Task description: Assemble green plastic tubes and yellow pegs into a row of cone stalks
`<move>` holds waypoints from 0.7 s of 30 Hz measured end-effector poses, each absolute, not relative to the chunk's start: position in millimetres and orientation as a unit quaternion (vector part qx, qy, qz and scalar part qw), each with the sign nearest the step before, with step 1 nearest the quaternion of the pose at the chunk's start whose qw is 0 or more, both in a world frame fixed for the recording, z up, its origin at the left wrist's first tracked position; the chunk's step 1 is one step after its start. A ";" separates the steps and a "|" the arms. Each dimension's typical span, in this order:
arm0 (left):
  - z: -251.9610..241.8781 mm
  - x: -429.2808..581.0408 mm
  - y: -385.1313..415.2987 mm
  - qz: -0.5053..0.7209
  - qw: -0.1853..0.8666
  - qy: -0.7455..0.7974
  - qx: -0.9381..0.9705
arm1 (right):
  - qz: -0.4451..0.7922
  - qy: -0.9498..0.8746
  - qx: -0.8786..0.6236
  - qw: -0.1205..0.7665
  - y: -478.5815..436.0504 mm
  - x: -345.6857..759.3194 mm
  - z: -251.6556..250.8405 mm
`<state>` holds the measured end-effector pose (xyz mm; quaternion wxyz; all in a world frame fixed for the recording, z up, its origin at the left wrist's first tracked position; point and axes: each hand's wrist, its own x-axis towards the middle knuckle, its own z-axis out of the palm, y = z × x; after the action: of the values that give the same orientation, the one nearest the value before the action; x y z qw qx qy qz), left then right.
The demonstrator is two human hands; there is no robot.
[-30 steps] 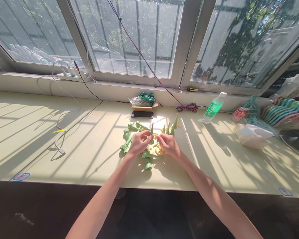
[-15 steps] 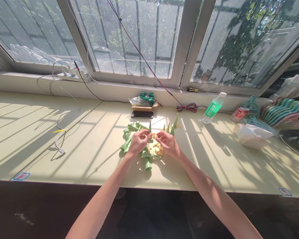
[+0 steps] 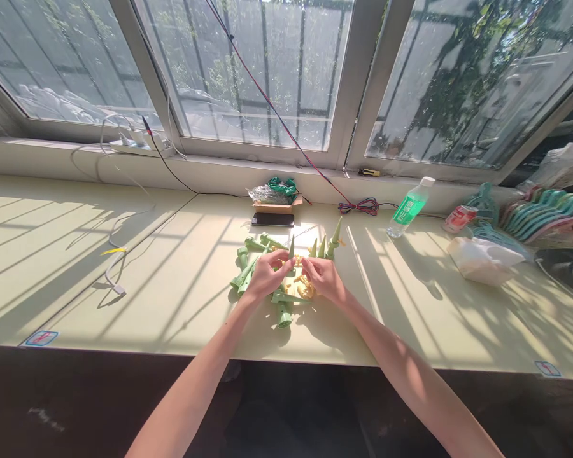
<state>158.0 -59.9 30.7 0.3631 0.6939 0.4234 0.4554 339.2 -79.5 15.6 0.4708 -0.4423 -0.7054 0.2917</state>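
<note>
My left hand is closed on a green cone-shaped plastic piece, its point up. My right hand is beside it, thumb and fingertips pinched close to the cone; a small yellow piece seems to be in them, partly hidden. Between and below the hands lies a pile of small yellow plastic pieces. Several green cone pieces lie left of my left hand, and another green piece rests in front. Beyond my right hand, green cones stand upright, one with a yellow bit attached.
Behind the hands lie a black phone and a small cardboard box with plastic wrap. To the right are a green-labelled bottle, a red can, a tissue pack and hangers. A white cable lies left.
My left hand and the green cone have shifted slightly right. My right hand's fingers have drawn together into a tighter pinch near the cone.
</note>
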 end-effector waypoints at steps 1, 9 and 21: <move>30.6 158.0 -59.8 0.456 0.362 0.429 0.690 | 0.290 -0.703 -0.444 0.474 -79.5 339.3 15.6; 32.0 157.7 -59.3 0.461 0.345 0.460 0.675 | 0.282 -0.710 -0.400 0.507 -78.3 341.5 15.8; 33.8 158.4 -63.1 0.452 0.376 0.407 0.700 | 0.279 -0.709 -0.444 0.471 -78.8 339.8 15.6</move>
<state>158.4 -63.1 33.8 0.3757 0.6997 0.4067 0.4515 339.8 -78.8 15.6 0.4713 -0.4437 -0.7095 0.2785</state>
